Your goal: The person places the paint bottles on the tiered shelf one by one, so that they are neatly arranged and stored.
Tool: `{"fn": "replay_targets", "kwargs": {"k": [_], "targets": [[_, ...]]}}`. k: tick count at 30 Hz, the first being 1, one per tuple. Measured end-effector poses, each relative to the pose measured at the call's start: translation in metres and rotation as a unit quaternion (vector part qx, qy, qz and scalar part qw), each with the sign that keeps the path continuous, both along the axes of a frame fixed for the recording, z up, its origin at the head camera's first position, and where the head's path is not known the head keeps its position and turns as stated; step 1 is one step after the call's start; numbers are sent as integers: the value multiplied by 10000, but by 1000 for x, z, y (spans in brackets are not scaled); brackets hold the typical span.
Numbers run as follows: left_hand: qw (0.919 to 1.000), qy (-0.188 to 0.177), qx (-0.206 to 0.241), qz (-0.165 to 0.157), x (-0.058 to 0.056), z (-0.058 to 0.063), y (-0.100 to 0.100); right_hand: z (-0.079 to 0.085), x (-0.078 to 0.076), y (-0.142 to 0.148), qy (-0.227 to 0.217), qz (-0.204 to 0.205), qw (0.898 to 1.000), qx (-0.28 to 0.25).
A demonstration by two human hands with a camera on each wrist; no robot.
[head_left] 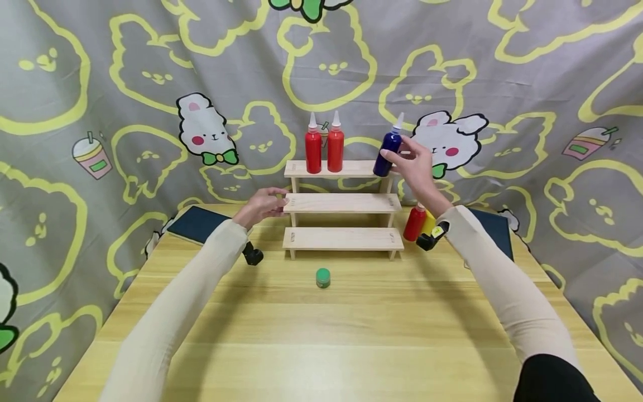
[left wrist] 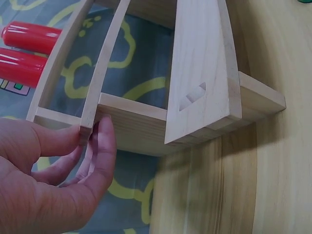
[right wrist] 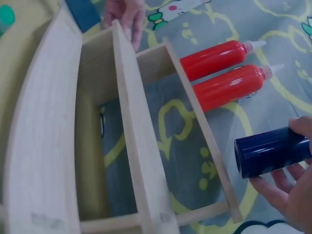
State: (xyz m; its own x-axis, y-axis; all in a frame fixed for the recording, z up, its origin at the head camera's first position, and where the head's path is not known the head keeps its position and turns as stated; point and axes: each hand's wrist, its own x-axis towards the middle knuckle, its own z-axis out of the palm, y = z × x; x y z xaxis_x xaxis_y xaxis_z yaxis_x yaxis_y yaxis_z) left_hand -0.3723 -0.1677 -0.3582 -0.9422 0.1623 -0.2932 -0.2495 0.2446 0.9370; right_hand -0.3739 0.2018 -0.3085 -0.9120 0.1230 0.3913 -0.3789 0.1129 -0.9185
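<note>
A three-step wooden shelf (head_left: pixel 343 203) stands on the table, seen at an angle in both wrist views. My left hand (head_left: pixel 263 207) pinches the left end of its middle step, thumb (left wrist: pixel 61 141) on one face and fingers on the other. My right hand (head_left: pixel 414 166) grips a dark blue squeeze bottle (head_left: pixel 389 146) with a white nozzle, tilted, by the right end of the top step. In the right wrist view the base of the blue bottle (right wrist: pixel 263 153) is apart from the shelf. Two red squeeze bottles (head_left: pixel 313 149) stand upright on the top step's left half.
A small green-lidded jar (head_left: pixel 323 277) sits in front of the shelf. Right of it are another red bottle (head_left: pixel 414 222) and a yellow item (head_left: pixel 429 223), partly behind my right wrist. Dark flat boards (head_left: pixel 198 223) lie at both sides. A patterned curtain (head_left: pixel 321 67) hangs behind.
</note>
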Motion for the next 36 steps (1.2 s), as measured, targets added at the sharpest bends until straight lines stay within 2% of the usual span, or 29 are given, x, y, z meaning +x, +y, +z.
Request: {"fn": "replay_targets", "kwargs": {"k": [4,7,11,14,20,26,32,36], "targets": [[9998,20,-174,56,-1,-1,1,-3,-9,-11,134,35,9988,465],[10000,-7,-74,63,-2,-1,4,-6,-16,-19,-22,72,9984,569],[9999,37,113,-8,-2,1,6,-4,-26,-29,-31,12,9968,794],[9999,87,87,-29,-2,1,4,-5,-32,-33,17,15,9961,881],[9999,-56,30,-104,-3,-3,3,-9,-35,-35,-103,-3,9963,854],[9998,41,84,-155,-5,-2,9,-4,-38,-32,50,-64,9951,990],[9999,134,-102,-16,-4,0,6,-3,-41,-33,9,122,9934,1143],[10000,30,-13,9,-1,-4,3,-6,-40,-38,30,163,9916,1280]]}}
